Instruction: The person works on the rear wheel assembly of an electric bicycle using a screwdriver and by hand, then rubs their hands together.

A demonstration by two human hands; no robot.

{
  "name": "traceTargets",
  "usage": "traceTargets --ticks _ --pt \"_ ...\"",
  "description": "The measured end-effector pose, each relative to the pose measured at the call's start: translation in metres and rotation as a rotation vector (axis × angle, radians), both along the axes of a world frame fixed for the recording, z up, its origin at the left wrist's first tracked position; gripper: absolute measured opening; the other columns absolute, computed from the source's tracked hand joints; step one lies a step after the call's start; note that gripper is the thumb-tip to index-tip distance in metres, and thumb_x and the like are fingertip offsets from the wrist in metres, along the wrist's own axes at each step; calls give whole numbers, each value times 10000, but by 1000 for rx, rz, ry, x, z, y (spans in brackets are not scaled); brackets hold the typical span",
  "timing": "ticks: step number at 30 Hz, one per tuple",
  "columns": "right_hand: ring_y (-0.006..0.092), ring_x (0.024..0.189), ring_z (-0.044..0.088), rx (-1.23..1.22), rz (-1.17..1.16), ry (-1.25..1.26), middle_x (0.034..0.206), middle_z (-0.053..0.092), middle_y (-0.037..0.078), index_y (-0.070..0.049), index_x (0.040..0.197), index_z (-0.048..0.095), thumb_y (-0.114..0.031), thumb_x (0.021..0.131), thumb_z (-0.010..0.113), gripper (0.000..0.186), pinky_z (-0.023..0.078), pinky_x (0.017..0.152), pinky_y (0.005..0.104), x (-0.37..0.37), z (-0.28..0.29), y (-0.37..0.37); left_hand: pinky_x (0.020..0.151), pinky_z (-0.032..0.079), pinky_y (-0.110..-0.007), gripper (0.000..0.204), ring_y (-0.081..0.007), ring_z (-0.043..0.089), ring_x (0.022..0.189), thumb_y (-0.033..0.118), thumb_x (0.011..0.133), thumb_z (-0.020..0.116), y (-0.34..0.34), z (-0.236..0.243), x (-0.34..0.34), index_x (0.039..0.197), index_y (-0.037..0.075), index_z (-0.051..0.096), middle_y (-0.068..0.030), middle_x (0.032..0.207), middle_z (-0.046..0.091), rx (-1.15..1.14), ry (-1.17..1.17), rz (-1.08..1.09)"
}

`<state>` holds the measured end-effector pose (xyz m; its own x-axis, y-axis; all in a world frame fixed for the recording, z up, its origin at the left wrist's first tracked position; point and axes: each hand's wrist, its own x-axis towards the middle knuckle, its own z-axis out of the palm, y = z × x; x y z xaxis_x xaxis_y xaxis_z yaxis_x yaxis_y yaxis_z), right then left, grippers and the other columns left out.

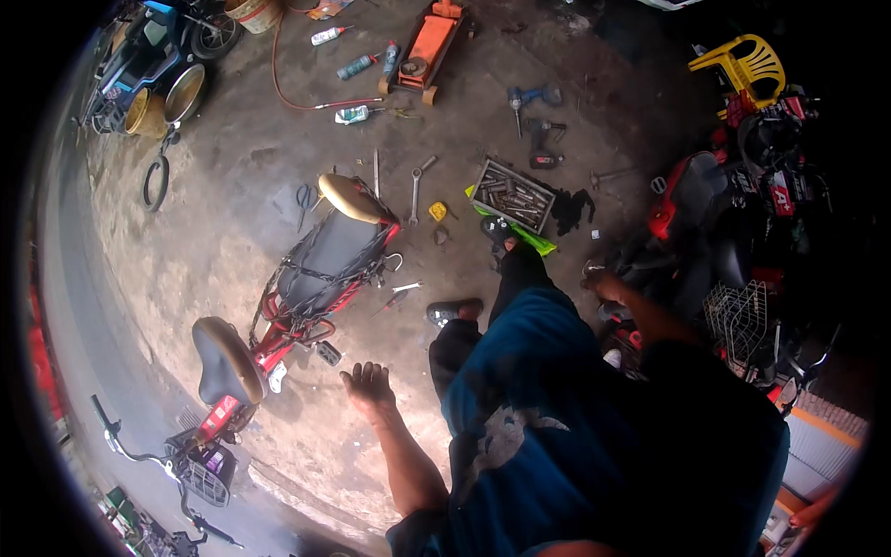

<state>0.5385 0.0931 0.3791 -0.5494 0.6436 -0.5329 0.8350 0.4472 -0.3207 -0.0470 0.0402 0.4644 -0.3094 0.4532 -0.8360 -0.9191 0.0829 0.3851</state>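
My left hand (369, 385) hangs free over the concrete, fingers slightly bent and apart, with nothing in it. Close to it is a red electric bike (227, 413) with a brown-edged saddle (223, 362), a dark rear seat (325, 255) and a tan backrest pad (353, 198). My right hand (608, 286) is lowered beside my leg, its fingers curled around a small light-coloured piece that I cannot make out. Dark and red vehicle parts lie just beyond that hand, mostly in shadow.
Ahead of my feet stands a tray (548, 221) of sockets. Around it lie a large wrench (416, 190), a yellow tape measure (438, 212), a blue power tool (535, 97) and a dark cordless tool (543, 144). Farther off are an orange floor jack (432, 46) and a yellow chair (756, 70).
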Motion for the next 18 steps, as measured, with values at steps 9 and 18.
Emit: traceTargets --ticks 9,18 --pt "398 872 544 -259 -596 161 882 595 224 12 826 612 -387 843 484 420 409 777 453 11 1 41 671 422 -363 638 -228 478 734 493 898 425 16 10 34 1278 -12 340 -144 935 502 -172 160 -103" --pt "152 678 519 -480 -920 157 753 569 57 -48 919 601 -298 826 583 268 407 591 316 -3 47 198 758 471 -426 740 -300 548 883 517 868 456 -21 28 115 1309 -56 300 -218 1111 508 -603 314 4"
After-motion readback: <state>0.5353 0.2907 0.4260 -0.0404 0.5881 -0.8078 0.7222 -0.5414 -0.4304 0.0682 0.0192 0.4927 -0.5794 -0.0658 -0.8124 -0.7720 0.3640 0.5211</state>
